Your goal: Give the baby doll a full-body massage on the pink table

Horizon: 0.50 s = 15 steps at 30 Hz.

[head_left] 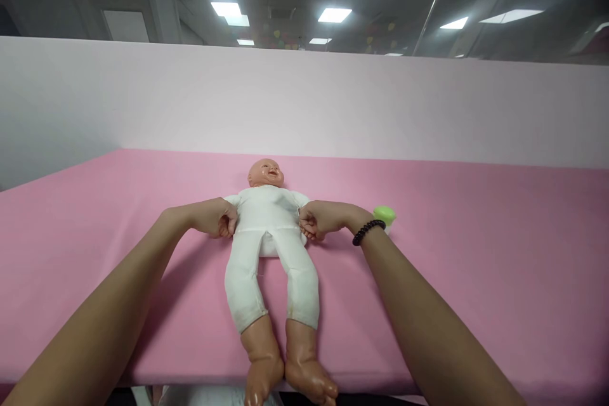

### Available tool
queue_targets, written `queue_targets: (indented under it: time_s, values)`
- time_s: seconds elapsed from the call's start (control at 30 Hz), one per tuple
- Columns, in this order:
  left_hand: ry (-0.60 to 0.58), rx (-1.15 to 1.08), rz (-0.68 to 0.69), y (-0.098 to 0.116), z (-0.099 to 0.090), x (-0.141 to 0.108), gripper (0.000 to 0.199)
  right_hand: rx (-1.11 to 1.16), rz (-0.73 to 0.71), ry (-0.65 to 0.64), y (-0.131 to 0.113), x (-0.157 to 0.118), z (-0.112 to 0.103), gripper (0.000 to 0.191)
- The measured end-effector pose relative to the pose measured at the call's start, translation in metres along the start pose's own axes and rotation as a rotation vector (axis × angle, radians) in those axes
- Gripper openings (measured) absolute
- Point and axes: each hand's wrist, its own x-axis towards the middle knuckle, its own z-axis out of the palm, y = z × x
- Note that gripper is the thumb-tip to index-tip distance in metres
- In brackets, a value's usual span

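A baby doll with a white cloth body lies on its back, its head at the far end and its bare feet hanging at the near edge of the pink surface. At the doll's side on the left of the view, my left hand is closed around its arm. My right hand grips the doll's other arm, with the doll's small fingers showing just below mine. Both doll forearms are mostly hidden inside my hands. A dark beaded bracelet circles my right wrist.
A light green-topped object stands just beyond my right wrist, partly hidden by it. The pink padded table spreads to both sides. A low white wall runs along its back, with glass above.
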Motion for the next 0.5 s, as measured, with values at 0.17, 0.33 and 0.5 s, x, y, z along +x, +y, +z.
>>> queue_targets:
  time_s: [0.17, 0.33, 0.5]
  values:
    - [-0.03, -0.165, -0.009, -0.003, -0.005, -0.006, 0.032, -0.037, -0.011, 0.003, 0.0, 0.0, 0.0, 0.018]
    - [0.421, -0.688, 0.137, -0.027, -0.006, -0.002, 0.028, 0.417, -0.352, 0.229, 0.01, -0.011, -0.01, 0.02]
    - [1.255, -1.09, 0.094, -0.058, 0.001, 0.02, 0.038, 0.884, -0.466, 0.815, 0.028, -0.002, -0.013, 0.04]
